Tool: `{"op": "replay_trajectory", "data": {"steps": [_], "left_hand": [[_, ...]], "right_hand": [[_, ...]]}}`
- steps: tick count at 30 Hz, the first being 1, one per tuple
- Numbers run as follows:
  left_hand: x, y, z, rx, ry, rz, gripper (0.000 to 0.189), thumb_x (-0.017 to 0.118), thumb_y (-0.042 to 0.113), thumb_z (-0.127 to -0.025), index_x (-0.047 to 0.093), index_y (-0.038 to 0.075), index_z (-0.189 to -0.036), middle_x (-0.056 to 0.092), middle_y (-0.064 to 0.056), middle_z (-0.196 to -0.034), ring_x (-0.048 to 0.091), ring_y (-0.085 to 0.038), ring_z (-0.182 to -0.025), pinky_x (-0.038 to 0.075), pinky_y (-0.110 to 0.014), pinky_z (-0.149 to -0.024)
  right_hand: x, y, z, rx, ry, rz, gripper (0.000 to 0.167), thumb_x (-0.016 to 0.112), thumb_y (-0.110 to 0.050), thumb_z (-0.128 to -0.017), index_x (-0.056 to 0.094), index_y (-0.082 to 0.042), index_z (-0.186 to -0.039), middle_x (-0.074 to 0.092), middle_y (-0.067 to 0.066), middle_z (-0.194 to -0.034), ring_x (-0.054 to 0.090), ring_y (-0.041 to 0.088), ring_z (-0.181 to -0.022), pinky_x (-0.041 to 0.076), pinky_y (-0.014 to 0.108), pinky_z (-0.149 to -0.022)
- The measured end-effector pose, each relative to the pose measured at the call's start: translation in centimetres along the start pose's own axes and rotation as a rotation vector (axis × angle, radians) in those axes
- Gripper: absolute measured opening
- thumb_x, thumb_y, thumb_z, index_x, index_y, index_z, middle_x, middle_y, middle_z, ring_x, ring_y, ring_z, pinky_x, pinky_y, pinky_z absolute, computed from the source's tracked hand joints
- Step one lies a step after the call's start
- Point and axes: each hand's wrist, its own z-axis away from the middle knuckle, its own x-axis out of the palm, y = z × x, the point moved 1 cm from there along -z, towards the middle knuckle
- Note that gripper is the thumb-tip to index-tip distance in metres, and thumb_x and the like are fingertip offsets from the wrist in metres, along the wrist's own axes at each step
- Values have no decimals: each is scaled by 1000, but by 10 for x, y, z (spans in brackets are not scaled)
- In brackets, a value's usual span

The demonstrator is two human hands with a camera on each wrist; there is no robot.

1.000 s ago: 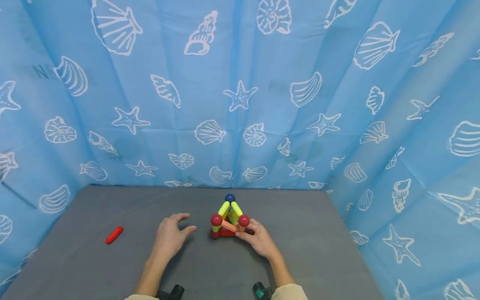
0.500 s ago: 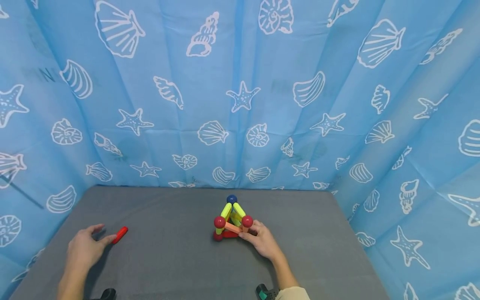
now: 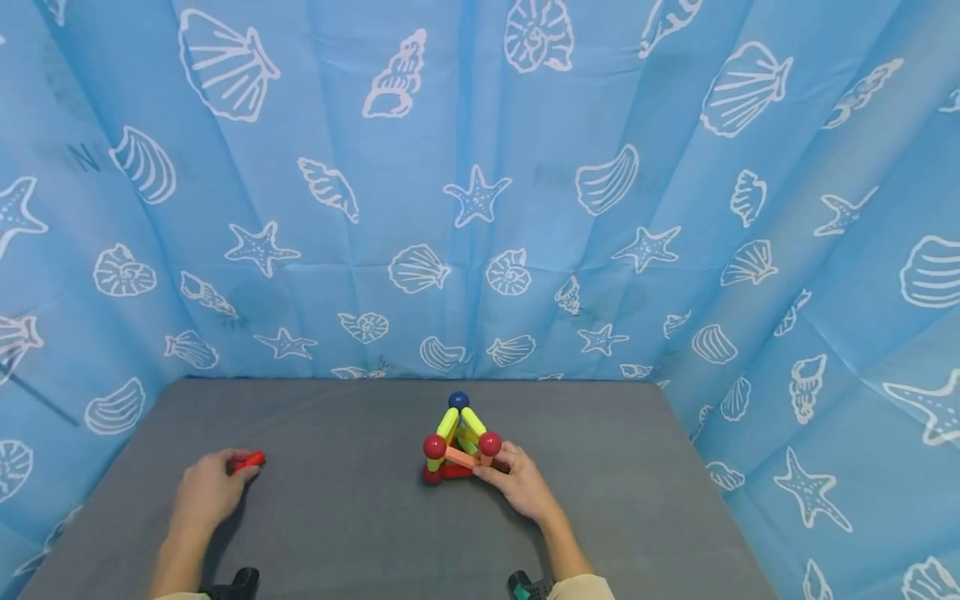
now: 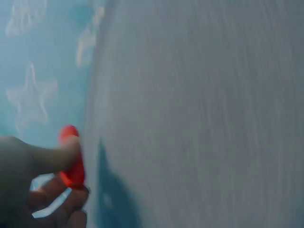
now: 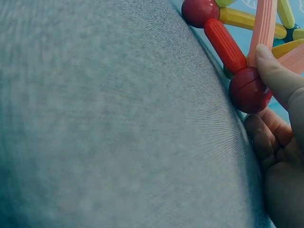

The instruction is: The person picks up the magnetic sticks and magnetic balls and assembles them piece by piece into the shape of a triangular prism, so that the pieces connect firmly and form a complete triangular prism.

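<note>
At the left of the table in the head view, my left hand [image 3: 206, 492] pinches a short red building stick [image 3: 255, 459]. The left wrist view has the stick [image 4: 76, 173] between thumb and fingers. Near the table's middle stands a ball-and-stick frame [image 3: 450, 457], with a blue ball [image 3: 459, 401] at its back and red balls at the front. Its sticks are yellow-green, peach and red. My right hand [image 3: 521, 483] grips the frame's right side. In the right wrist view, the thumb lies on a peach stick [image 5: 263, 28] just above a lower dark red ball [image 5: 250, 90].
A grey cloth-covered table [image 3: 360, 517] lies under both hands. Behind it and along the sides hangs a blue curtain [image 3: 480, 250] with white seashells and starfish. A black device [image 3: 236, 585] sits at the left wrist, another black device [image 3: 528, 585] at the right.
The left hand has moved from beside the frame to the table's left and taken hold of the red stick. My right hand stays on the frame.
</note>
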Motion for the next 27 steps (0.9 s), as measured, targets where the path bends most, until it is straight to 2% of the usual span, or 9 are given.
{"op": "replay_trajectory", "data": {"steps": [3, 7, 11, 14, 16, 19, 23, 27], "left_hand": [[8, 36, 7, 118, 57, 93, 36, 69, 21, -98, 65, 0, -127, 66, -27, -117, 63, -39, -98, 50, -52, -77], [15, 102, 23, 259, 85, 245, 33, 70, 22, -98, 66, 9, -128, 69, -16, -118, 65, -29, -100, 55, -45, -79], [29, 167, 42, 382, 107, 366, 32, 76, 24, -93, 70, 17, -124, 72, -5, -114, 67, -22, -103, 58, -45, -87], [43, 202, 55, 481, 113, 419, 31, 81, 25, -88, 73, 20, -118, 73, 2, -109, 62, -17, -103, 57, -47, -90], [53, 219, 60, 540, 116, 420, 30, 83, 26, -86, 75, 22, -114, 72, 5, -106, 58, -15, -103, 55, -44, -87], [67, 234, 65, 585, 102, 399, 28, 86, 26, -83, 77, 23, -110, 71, 9, -103, 53, -13, -104, 54, -37, -83], [81, 242, 67, 603, 101, 338, 28, 88, 24, -80, 78, 24, -107, 70, 11, -99, 49, -11, -105, 52, -30, -80], [90, 245, 68, 643, 142, 248, 27, 90, 23, -79, 80, 25, -104, 70, 9, -97, 48, -14, -103, 46, -35, -84]], "right_hand": [[0, 1, 0, -3, -2, 1, 14, 76, -37, -91, 75, -23, -91, 68, -5, -106, 53, 13, -100, 43, 31, -87], [1, 1, -1, -1, -2, 3, 15, 76, -37, -91, 75, -22, -90, 68, -5, -105, 53, 14, -100, 42, 32, -87], [2, 1, -1, -7, 6, 12, 15, 77, -37, -91, 74, -23, -89, 67, -6, -103, 53, 15, -99, 42, 32, -86], [3, 1, -1, -12, 10, 17, 14, 76, -38, -91, 75, -24, -91, 67, -6, -103, 53, 14, -99, 42, 32, -86], [3, 1, -2, -18, 13, 16, 14, 76, -37, -91, 75, -24, -93, 68, -6, -104, 54, 14, -99, 43, 32, -86], [4, 2, -2, -30, 19, 10, 12, 77, -35, -91, 76, -24, -95, 68, -6, -105, 55, 14, -100, 44, 33, -88], [4, 3, -1, -31, 25, -6, 8, 77, -33, -91, 75, -25, -94, 68, -6, -105, 55, 15, -102, 44, 35, -90], [4, 4, -1, -32, 34, -15, 7, 77, -31, -91, 74, -25, -89, 68, -6, -104, 55, 15, -101, 44, 36, -90]]}}
